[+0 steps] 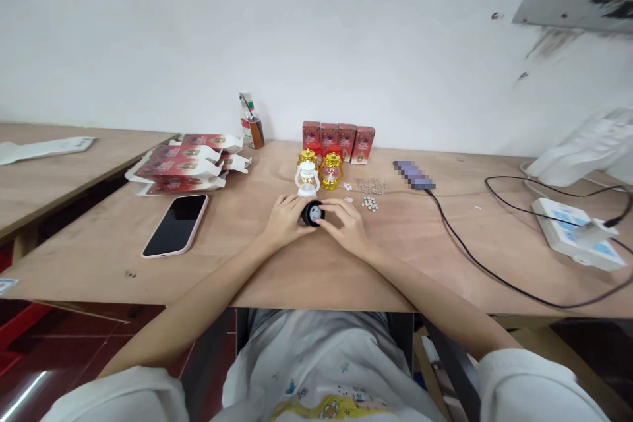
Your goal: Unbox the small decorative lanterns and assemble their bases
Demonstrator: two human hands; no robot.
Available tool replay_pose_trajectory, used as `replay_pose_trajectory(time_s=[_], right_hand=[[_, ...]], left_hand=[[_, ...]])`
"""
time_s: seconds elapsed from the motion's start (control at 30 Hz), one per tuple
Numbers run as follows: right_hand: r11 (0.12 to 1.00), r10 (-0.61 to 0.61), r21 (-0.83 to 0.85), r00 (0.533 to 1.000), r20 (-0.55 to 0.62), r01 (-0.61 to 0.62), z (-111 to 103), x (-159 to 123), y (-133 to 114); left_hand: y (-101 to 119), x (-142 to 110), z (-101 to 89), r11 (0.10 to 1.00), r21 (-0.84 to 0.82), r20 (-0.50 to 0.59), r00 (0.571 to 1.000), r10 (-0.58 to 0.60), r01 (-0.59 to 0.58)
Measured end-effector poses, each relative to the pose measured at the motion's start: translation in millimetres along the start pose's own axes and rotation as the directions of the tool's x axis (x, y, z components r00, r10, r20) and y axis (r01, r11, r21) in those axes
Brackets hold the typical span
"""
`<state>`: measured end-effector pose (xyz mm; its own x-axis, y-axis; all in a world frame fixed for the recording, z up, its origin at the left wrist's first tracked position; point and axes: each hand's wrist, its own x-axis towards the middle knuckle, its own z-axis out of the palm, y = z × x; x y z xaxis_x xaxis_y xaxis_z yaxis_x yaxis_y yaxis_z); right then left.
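My left hand [287,219] is closed around a small black round lantern base [305,212], whose grey underside with small dark holes faces up towards me. From the other side my right hand [349,225] pinches its rim and face with thumb and fingertips. Just beyond stand a white mini lantern [308,179] and a gold lantern [331,171], with another gold lantern [307,157] and red ones partly hidden behind. To the right of my fingers lie several button cells [370,204] and a scatter of small metal pieces [370,186].
Red printed boxes [339,140] stand in a row by the wall. Flattened cartons [182,165] and a phone [175,225] lie left, near a bottle of brown liquid [253,130]. On the right are a purplish device [414,175], its black cable [475,257] and a power strip [576,234].
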<state>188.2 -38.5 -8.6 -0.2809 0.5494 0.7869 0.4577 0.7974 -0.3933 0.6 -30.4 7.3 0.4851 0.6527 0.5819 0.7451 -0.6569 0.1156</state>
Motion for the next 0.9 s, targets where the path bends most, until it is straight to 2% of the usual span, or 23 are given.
replay_pose_trajectory(time_s=[0.17,0.33,0.63,0.9], right_hand=[[1.0,-0.014,0.026,0.999,-0.042,0.015,2,-2,-1],[0.999,-0.034,0.017,0.998,-0.053,0.035,7,-5,-1],[0.956,-0.25,-0.161,0.968,-0.003,0.246,4,-8,4],[0.924,-0.319,-0.219,0.948,0.017,0.315,3,-10,3]], left_hand=[[2,0,-2.6,0.997,0.075,0.02,0.999,0.031,-0.032],[1,-2,-0.6,0.989,0.122,-0.014,0.996,0.087,-0.085],[9,-2,4.1,0.976,0.187,-0.064,0.991,0.121,-0.107],[11,-1,5.9,0.963,0.219,-0.132,0.973,0.19,-0.158]])
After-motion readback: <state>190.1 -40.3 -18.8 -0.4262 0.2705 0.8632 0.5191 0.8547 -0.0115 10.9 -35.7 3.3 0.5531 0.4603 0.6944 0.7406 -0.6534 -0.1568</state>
